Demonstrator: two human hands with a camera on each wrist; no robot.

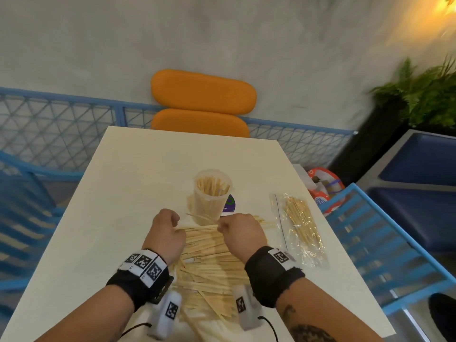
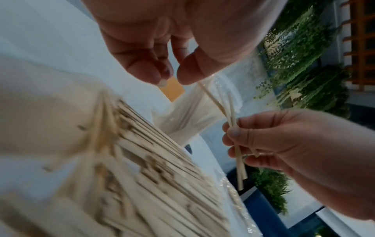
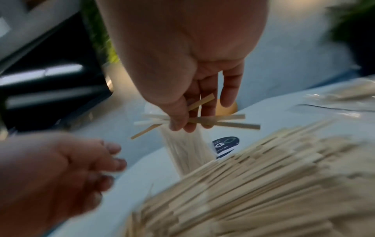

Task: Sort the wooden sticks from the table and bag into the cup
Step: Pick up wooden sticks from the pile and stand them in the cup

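Both hands pinch sticks over the pile (image 1: 209,262): left hand (image 1: 166,234), right hand (image 1: 240,232).

Looks like a café or casual eatery seating area: small white table (image 1: 138,174), orange padded chair (image 1: 202,99) opposite, blue slatted chairs (image 1: 385,243) at the sides, blue lattice railing (image 1: 61,127) along a grey plaster wall, potted ferns (image 1: 424,95) in a dark planter (decor reads commercial, not domestic).
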